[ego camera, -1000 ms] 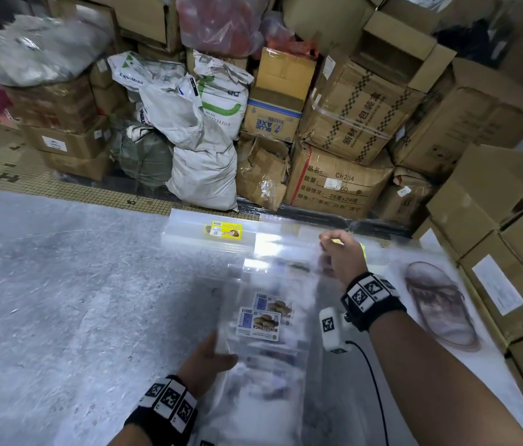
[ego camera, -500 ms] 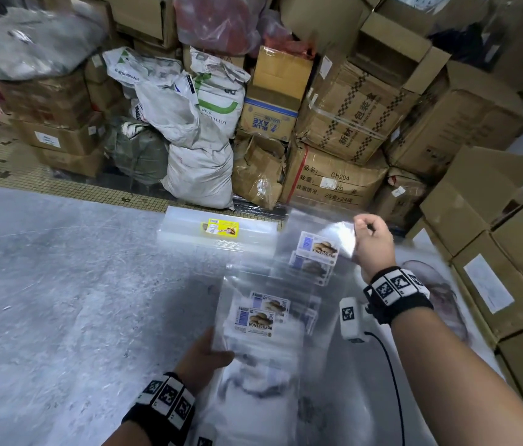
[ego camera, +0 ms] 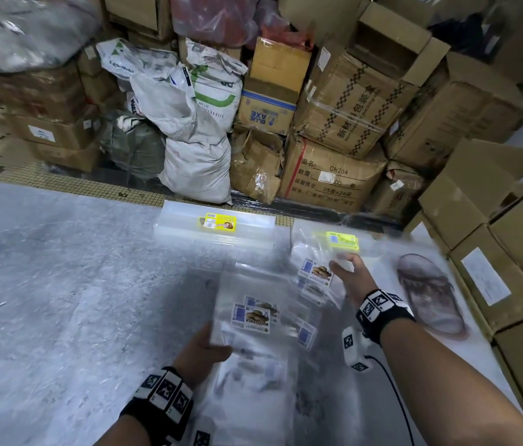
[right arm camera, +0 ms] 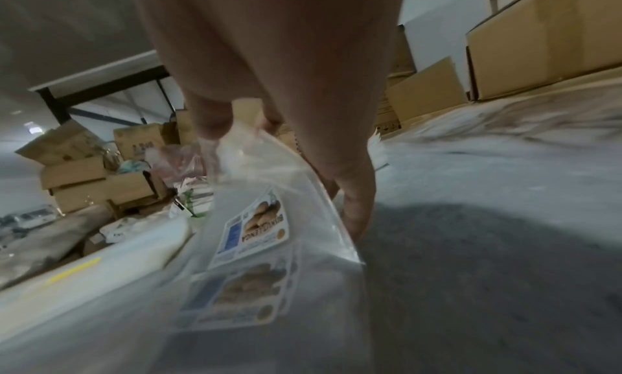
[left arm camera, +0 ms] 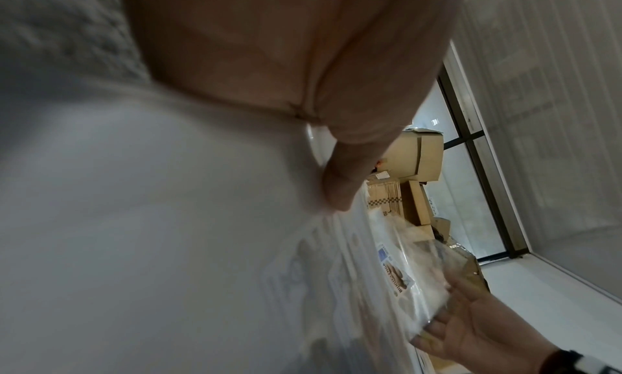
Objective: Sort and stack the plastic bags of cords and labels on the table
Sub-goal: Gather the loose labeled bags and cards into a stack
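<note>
A stack of clear plastic bags (ego camera: 253, 320) with blue-and-brown labels lies on the grey table (ego camera: 44, 284) in front of me. My left hand (ego camera: 202, 349) grips its near left edge, thumb (left arm camera: 340, 188) pressed on top. My right hand (ego camera: 347, 272) pinches the upper edge of one clear labelled bag (ego camera: 313, 275), held just beyond the stack; that bag (right arm camera: 256, 220) hangs from its fingers in the right wrist view. A pile of clear bags with a yellow label (ego camera: 218, 222) lies at the table's far edge. Another yellow-labelled bag (ego camera: 342, 241) lies just beyond my right hand.
Cardboard boxes (ego camera: 495, 252) line the table's right side. Sacks (ego camera: 196, 162) and cartons (ego camera: 334, 178) are heaped beyond the far edge. A brown sandal shape (ego camera: 427, 291) shows on the surface to the right of my right hand.
My right hand took one labelled bag off the far end of the stack, lifted it, and has now lowered it toward the right yellow-labelled bag. My left hand kept its hold.
</note>
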`<act>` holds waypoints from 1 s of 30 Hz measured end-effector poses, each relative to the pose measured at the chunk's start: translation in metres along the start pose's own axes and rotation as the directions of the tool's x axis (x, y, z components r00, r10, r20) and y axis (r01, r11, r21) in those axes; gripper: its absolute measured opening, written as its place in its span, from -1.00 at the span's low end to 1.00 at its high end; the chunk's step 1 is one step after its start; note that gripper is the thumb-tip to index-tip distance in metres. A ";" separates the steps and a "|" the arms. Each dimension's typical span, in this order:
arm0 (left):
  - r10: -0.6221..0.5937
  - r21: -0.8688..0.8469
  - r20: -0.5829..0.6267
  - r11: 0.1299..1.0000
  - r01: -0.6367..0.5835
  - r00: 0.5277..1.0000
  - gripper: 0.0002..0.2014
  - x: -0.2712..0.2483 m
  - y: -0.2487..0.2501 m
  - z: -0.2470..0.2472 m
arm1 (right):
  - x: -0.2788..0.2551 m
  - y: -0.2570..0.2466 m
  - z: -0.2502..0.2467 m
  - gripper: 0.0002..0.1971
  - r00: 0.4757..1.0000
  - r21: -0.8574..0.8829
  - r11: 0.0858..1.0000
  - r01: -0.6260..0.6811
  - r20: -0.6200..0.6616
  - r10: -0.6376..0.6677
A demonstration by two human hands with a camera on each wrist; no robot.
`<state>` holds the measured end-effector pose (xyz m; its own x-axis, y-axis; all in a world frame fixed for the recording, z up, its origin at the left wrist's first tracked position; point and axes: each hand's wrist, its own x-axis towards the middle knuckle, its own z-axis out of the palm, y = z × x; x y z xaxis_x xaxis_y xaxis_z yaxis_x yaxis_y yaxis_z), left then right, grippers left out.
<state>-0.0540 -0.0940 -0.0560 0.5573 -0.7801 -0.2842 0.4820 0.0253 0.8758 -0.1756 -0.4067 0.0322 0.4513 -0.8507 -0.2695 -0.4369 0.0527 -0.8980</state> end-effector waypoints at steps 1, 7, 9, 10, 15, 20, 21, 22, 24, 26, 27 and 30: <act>0.000 -0.002 -0.004 1.000 0.000 1.000 -0.39 0.000 0.000 0.000 | 0.004 0.006 -0.002 -0.59 1.000 -0.035 0.999 -0.007 -0.028 0.007; -0.008 0.095 -0.034 0.995 0.012 0.999 -0.46 -0.002 0.006 0.002 | -0.003 0.028 -0.006 -0.78 0.984 0.120 0.980 -0.157 -0.068 0.166; -0.014 0.123 -0.043 0.992 0.019 0.999 -0.47 -0.003 0.007 0.002 | -0.007 0.028 -0.004 -0.68 0.995 -0.003 0.995 -0.097 -0.018 0.097; -0.015 0.134 -0.046 0.991 0.021 0.999 -0.48 -0.004 0.008 0.003 | -0.011 0.024 -0.001 -0.65 0.998 -0.038 0.997 -0.060 0.011 0.060; -0.020 0.154 -0.096 0.987 0.034 0.995 -0.54 -0.008 0.012 0.008 | -0.022 0.013 0.002 -0.79 0.998 0.095 0.995 0.007 -0.065 -0.001; 0.000 0.267 -0.191 0.962 0.052 0.982 -0.52 -0.012 0.014 0.015 | -0.032 0.023 0.005 -0.80 0.985 0.259 0.950 -0.173 0.016 0.175; -0.001 0.302 -0.200 0.951 0.062 0.980 -0.57 -0.014 0.017 0.018 | -0.034 0.025 0.006 -0.77 0.992 0.192 0.974 -0.123 0.024 0.120; 0.006 0.338 -0.207 0.939 0.066 0.978 -0.61 -0.016 0.020 0.020 | -0.036 0.025 0.007 -0.69 0.998 0.097 0.993 -0.064 0.035 0.061; 0.023 0.402 -0.218 0.913 0.068 0.976 -0.62 -0.017 0.025 0.021 | -0.034 0.027 0.009 -0.52 0.998 -0.060 0.998 0.016 0.060 -0.013; 0.046 0.449 -0.239 0.891 0.069 0.970 -0.58 -0.019 0.028 0.019 | -0.034 0.021 0.009 -0.37 0.998 -0.155 0.988 0.030 0.056 -0.021; 0.063 0.468 -0.248 0.881 0.063 0.967 -0.58 -0.019 0.029 0.019 | -0.034 0.018 0.009 -0.34 0.999 -0.155 0.988 0.018 0.044 -0.011; 0.101 0.542 -0.256 0.839 0.057 0.961 -0.63 -0.023 0.031 0.023 | -0.035 0.006 -0.002 -0.54 0.997 -0.083 0.994 0.075 0.004 -0.075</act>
<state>-0.0675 -0.0891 -0.0132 0.7575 -0.5873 -0.2851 0.0696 -0.3615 0.9298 -0.1956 -0.3774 0.0370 0.4857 -0.8502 -0.2032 -0.4652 -0.0545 -0.8835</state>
